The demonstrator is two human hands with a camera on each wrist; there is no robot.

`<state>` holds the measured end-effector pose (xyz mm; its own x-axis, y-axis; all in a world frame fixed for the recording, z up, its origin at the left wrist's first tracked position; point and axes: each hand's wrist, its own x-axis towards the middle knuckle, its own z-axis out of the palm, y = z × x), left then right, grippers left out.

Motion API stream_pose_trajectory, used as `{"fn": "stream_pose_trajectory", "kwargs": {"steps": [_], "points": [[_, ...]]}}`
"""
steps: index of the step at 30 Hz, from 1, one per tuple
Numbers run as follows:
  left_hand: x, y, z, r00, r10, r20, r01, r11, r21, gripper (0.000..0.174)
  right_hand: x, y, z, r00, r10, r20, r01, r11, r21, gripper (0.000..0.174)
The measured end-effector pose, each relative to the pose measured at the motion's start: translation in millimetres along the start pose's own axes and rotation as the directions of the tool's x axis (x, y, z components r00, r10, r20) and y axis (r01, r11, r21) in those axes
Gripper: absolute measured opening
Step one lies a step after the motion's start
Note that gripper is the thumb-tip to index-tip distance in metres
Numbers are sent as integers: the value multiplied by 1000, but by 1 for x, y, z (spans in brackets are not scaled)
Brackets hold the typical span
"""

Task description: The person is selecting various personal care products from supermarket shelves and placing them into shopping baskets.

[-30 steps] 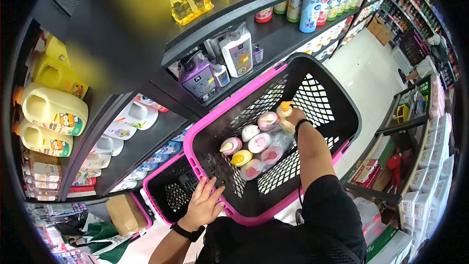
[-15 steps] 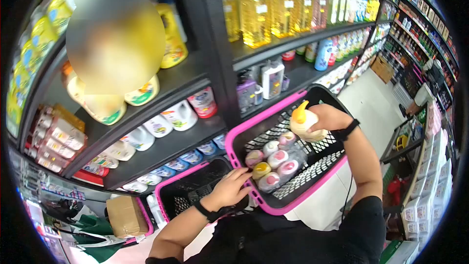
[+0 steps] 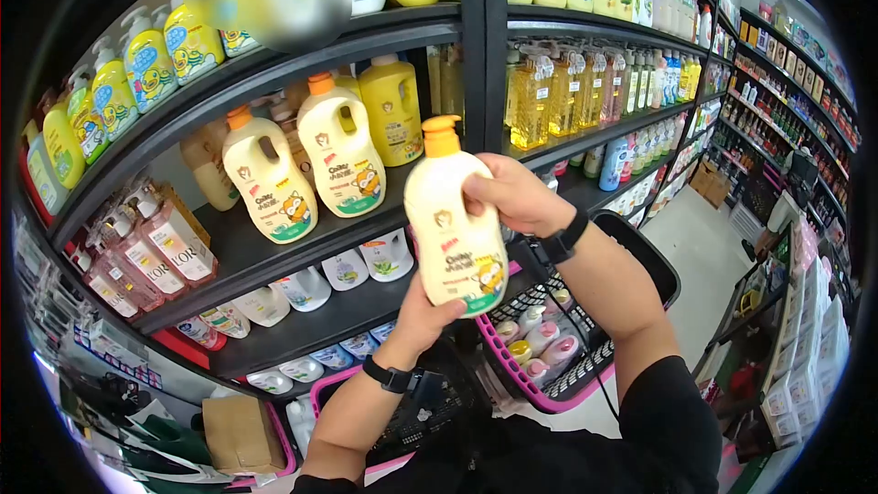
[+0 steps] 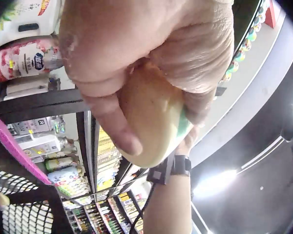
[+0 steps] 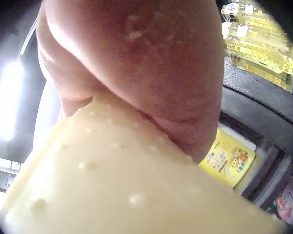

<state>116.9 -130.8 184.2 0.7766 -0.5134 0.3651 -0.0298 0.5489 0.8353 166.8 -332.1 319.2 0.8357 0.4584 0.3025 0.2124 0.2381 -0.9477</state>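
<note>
A cream pump bottle (image 3: pixel 457 238) with an orange top, a cartoon label and a green band near its base is held up before the shelves, slightly tilted. My right hand (image 3: pixel 523 194) grips it by the handle at its upper right, thumb on the front. At the bottom, my left hand (image 3: pixel 422 318) holds the base; the left wrist view shows thumb and fingers curled round the bottle's end (image 4: pixel 154 112). Two matching bottles (image 3: pixel 270 181) stand on the shelf just behind. In the right wrist view, the bottle's dotted cream side (image 5: pixel 112 175) fills the lower part.
A black basket with a pink rim (image 3: pixel 549 402) stands below right, with several bottles (image 3: pixel 540 338) inside. Another pink-rimmed basket (image 3: pixel 389 430) is below left. Dark shelves (image 3: pixel 366 238) of bottles run across the front. A cardboard box (image 3: pixel 240 434) sits at lower left.
My right hand has lifted the cream pump bottle out of the basket, up and left to the shelf front. The left hand has left the basket rim and taken the bottle's base. The view has tilted up.
</note>
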Motion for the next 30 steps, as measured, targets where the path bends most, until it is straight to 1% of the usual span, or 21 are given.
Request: {"fn": "stream_pose_trajectory", "kwargs": {"steps": [1,2,3,4,5,6,7,9,12,13,16,17,20,21,22,24,25,26,28,29,30], "points": [[1,6,-4,998,16,-69,-16,1000,6,85,14,0,9,999,-27,-27,27,1000,7,32],[6,11,-11,995,47,-92,-45,999,18,79,25,-1,17,997,-52,-54,53,998,15,32],[11,17,-19,990,51,-132,-41,996,77,76,32,-2,22,993,-92,-71,86,993,-80,31],[17,23,-25,984,57,-172,-33,990,135,73,41,-1,24,992,-83,-96,79,996,-46,31],[25,28,-26,971,131,-198,-92,977,193,59,52,1,25,990,-74,-121,73,997,-13,31],[32,33,-29,970,115,-213,-72,977,200,59,63,4,25,987,-63,-147,67,998,20,32],[39,39,-32,969,98,-229,-49,977,208,58,73,8,24,969,-63,-239,81,995,64,29],[51,49,-27,958,52,-281,1,982,187,56,88,9,16,954,-40,-296,55,998,43,28],[70,38,-42,922,189,-339,-55,928,368,57,112,17,-4,912,-41,-409,46,999,3,27],[74,39,-41,909,203,-365,-42,914,403,57,117,17,-7,901,-48,-431,47,999,-12,27],[83,26,-47,874,401,-275,-120,726,677,58,127,12,-11,885,-92,-456,72,996,-61,26],[84,26,-49,888,388,-247,-122,717,687,64,129,11,-13,882,-115,-456,83,992,-90,26],[78,47,-32,921,231,-313,86,663,744,71,126,9,-15,867,-190,-460,108,974,-198,27],[79,49,-31,922,281,-265,76,540,838,77,126,9,-18,862,-227,-452,126,962,-243,28],[80,53,-27,924,234,-302,141,525,839,78,127,9,-20,857,-264,-442,144,947,-288,29],[83,64,-16,915,143,-377,268,483,834,79,129,11,-19,843,-292,-452,186,946,-265,29],[88,64,-17,920,160,-359,239,497,834,83,131,11,-18,835,-308,-456,209,944,-254,30],[92,63,-17,913,162,-374,254,490,834,84,132,11,-18,826,-322,-462,230,942,-244,30],[100,57,-20,901,163,-403,286,475,832,84,136,14,-18,810,-378,-448,238,910,-338,27],[104,51,-26,901,178,-394,268,486,832,84,139,15,-19,801,-407,-438,242,891,-385,25],[109,44,-31,902,193,-386,250,496,832,84,142,17,-22,790,-421,-446,230,878,-421,28]]}}
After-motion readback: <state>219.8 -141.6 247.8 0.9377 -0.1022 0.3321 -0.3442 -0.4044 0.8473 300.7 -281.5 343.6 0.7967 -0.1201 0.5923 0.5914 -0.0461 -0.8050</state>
